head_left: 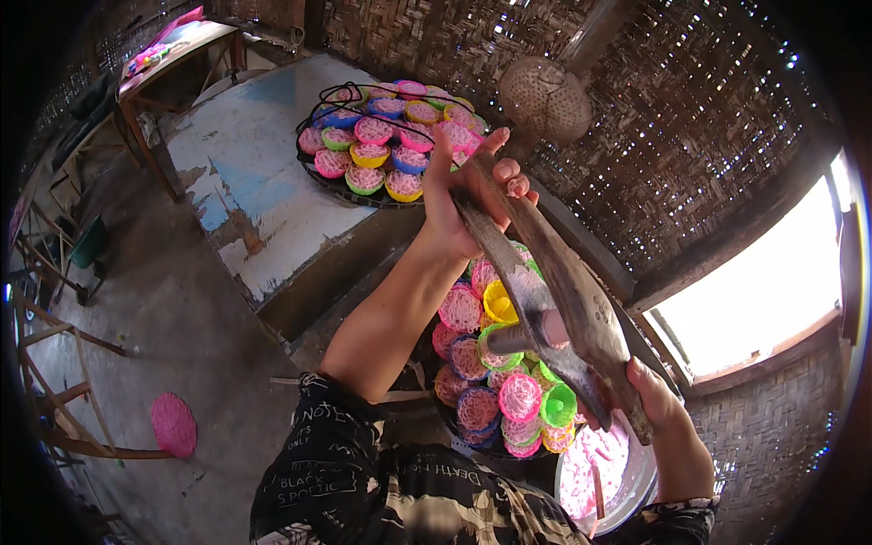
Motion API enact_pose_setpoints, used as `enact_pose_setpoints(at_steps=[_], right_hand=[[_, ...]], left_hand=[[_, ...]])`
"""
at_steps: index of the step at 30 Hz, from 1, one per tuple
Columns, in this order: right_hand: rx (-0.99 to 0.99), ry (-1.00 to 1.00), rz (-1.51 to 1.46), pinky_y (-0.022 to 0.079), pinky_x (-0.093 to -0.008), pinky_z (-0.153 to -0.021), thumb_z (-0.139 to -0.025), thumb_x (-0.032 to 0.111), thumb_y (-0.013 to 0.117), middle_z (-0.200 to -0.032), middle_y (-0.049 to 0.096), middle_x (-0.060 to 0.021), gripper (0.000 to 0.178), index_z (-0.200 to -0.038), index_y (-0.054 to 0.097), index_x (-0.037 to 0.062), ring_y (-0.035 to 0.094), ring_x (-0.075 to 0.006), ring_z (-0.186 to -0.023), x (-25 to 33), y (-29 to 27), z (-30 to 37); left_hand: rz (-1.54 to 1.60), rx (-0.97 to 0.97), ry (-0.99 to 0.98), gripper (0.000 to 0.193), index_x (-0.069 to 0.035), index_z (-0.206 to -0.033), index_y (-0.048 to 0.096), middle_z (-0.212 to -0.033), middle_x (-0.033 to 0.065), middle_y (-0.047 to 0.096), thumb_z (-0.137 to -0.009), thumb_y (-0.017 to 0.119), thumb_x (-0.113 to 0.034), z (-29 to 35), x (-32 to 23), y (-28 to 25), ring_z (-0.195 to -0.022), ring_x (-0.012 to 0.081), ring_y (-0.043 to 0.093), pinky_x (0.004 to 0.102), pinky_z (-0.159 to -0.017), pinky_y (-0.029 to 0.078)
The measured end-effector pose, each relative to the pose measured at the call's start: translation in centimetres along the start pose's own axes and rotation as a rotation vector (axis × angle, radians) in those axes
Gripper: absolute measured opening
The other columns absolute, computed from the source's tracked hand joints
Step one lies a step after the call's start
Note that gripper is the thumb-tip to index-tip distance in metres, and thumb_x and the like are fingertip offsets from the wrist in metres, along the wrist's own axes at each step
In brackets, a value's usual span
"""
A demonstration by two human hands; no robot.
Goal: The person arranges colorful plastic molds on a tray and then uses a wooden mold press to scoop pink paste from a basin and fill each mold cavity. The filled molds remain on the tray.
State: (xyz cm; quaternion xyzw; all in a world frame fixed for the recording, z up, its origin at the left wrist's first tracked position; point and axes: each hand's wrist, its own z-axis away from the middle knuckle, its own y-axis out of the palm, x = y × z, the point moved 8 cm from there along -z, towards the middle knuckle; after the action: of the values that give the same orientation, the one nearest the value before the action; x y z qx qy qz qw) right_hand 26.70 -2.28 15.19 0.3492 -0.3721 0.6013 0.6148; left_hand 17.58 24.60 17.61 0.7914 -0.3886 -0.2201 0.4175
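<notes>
A two-handled wooden noodle press (pixel 581 300) slants across the middle, held up in both my hands. Between its two long bars sits a short pink plunger, and a grey cylinder (pixel 509 341) sticks out on the left. My left hand (pixel 447 204) is closed around the far end of the bars, with some fingers raised. At the near end my right hand (pixel 658 400) grips the bars; its fingers are partly hidden. Below the press is a heap of small coloured cups with pink noodle nests (pixel 520 398). A yellow cup (pixel 500 302) and a green cup (pixel 559 405) hold no noodles.
A round tray of noodle-filled cups (pixel 372 132) stands on a worn white platform (pixel 218 163). At lower right is a metal pot (pixel 640 513) of pink dough-like pieces with a stick. A woven hat (pixel 545 100) hangs on the bamboo wall; a pink disc (pixel 173 424) lies at left.
</notes>
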Motion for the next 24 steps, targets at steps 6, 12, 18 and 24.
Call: enact_pose_setpoints(at_steps=[6, 12, 18, 24], right_hand=[[-0.185, -0.009, 0.124, 0.048, -0.0289, -0.051, -0.085, 0.056, 0.051, -0.072, 0.063, -0.0143, 0.067, -0.096, 0.060, -0.0088, 0.061, -0.0190, -0.060, 1.3, -1.8, 1.1], [-0.148, 0.005, 0.088, 0.050, -0.0297, -0.048, -0.078, 0.058, 0.061, -0.072, 0.063, -0.0160, 0.073, -0.099, 0.059, -0.0124, 0.061, -0.0186, -0.055, 1.7, 0.4, 1.4], [-0.273, -0.036, 0.273, 0.047, -0.0266, -0.045, -0.080, 0.055, 0.061, -0.065, 0.061, -0.0101, 0.065, -0.090, 0.062, -0.0090, 0.058, -0.0154, -0.051, 3.2, 0.7, -0.1], [-0.309, -0.070, 0.294, 0.046, -0.0272, -0.043, -0.081, 0.052, 0.062, -0.063, 0.061, -0.0108, 0.062, -0.087, 0.062, -0.0091, 0.058, -0.0167, -0.048, 3.5, -0.5, 1.3]], left_hand=[[0.054, -0.067, -0.007, 0.066, -0.015, -0.111, 0.053, -0.067, 0.0003, 0.053, -0.081, 0.041, -0.072, -0.3, 1.2, -0.7, -0.067, 0.0200, 0.053, 0.0429, -0.081, 0.041], [-0.019, -0.036, 0.010, 0.062, -0.013, -0.106, 0.058, -0.064, -0.0047, 0.052, -0.085, 0.040, -0.068, 1.8, 0.8, -0.1, -0.065, 0.0147, 0.054, 0.0382, -0.079, 0.043], [-0.046, -0.164, 0.060, 0.065, -0.016, -0.095, 0.060, -0.061, -0.0028, 0.048, -0.079, 0.039, -0.076, 1.5, -1.5, -0.9, -0.060, 0.0163, 0.051, 0.0397, -0.075, 0.043], [-0.038, -0.210, 0.041, 0.061, -0.015, -0.098, 0.059, -0.057, -0.0042, 0.047, -0.082, 0.040, -0.071, 1.3, 0.6, -1.5, -0.057, 0.0146, 0.050, 0.0360, -0.072, 0.042]])
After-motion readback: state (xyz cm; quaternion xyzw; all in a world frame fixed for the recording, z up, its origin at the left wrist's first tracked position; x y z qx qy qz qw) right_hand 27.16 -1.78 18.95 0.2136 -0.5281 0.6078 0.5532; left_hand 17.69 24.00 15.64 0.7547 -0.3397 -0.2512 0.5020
